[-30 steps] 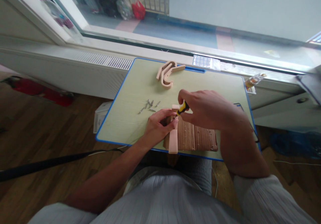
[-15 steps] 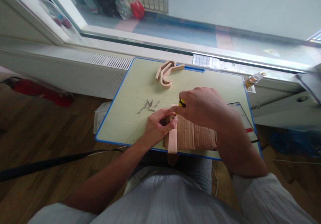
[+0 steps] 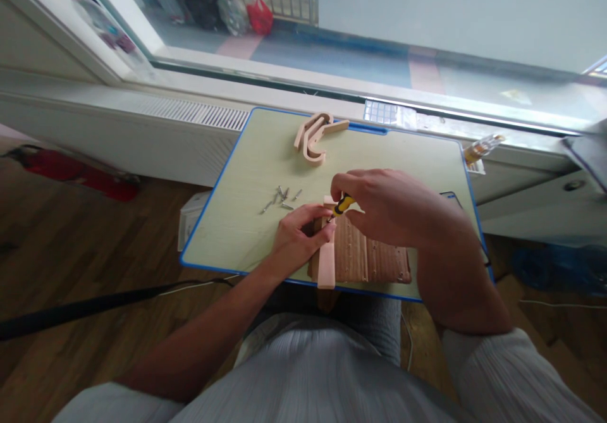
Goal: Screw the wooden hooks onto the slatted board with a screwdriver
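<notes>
My right hand [image 3: 384, 205] grips a yellow and black screwdriver [image 3: 344, 203], its tip pointing down and left at a pale wooden piece [image 3: 326, 265]. Around that piece, close to the screwdriver tip, the fingers of my left hand [image 3: 300, 233] are closed. Underneath, a brown wooden board [image 3: 367, 255] dotted with small screws or holes lies at the table's near edge. Whatever the tip touches is too small to make out. Several loose screws [image 3: 283, 196] lie just beyond my left hand.
Curved wooden hooks [image 3: 313, 141] lie at the far side of the blue-edged folding table [image 3: 227, 220]. A phone, partly behind my right arm, is at the right. A radiator [image 3: 203, 112] and window sill border the far side, with a bottle [image 3: 481, 150] at the right corner.
My right hand has turned and its fingers have loosened around the handle, so more of the screwdriver shows, now tilted. My left hand stays in place on the wooden piece.
</notes>
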A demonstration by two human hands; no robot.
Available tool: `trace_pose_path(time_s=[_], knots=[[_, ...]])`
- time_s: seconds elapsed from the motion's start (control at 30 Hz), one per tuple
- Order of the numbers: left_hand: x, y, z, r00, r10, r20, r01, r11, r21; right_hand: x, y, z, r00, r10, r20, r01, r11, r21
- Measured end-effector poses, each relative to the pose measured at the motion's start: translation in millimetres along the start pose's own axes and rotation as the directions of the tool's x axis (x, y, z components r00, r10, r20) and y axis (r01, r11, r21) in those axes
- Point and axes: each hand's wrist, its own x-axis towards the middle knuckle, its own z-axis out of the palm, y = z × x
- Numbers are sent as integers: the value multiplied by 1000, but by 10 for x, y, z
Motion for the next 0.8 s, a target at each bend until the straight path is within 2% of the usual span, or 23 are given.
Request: trace_pose_path(time_s=[0.13, 0.33, 0.47, 0.67, 0.8], knots=[[-1, -16, -1, 1000, -12, 9, 12, 1000, -8, 2, -3, 6, 1000, 12, -19, -12, 1000, 0], [0, -2, -11, 1000, -2, 15, 2, 1000, 9, 15, -22, -11, 987, 152, -50, -155, 985, -75], [2, 0, -8, 1000, 27, -2, -27, 999, 18, 30, 5, 0, 978, 192, -82, -203, 966, -159], [7, -2, 7, 1000, 25, -11, -24, 1000, 20, 49, 3, 16, 975, 217, -47, -222, 955, -195], [2, -5, 14, 1000, -4, -8, 4, 1000, -6, 27, -18, 17, 986, 164, -19, -165, 974, -156]])
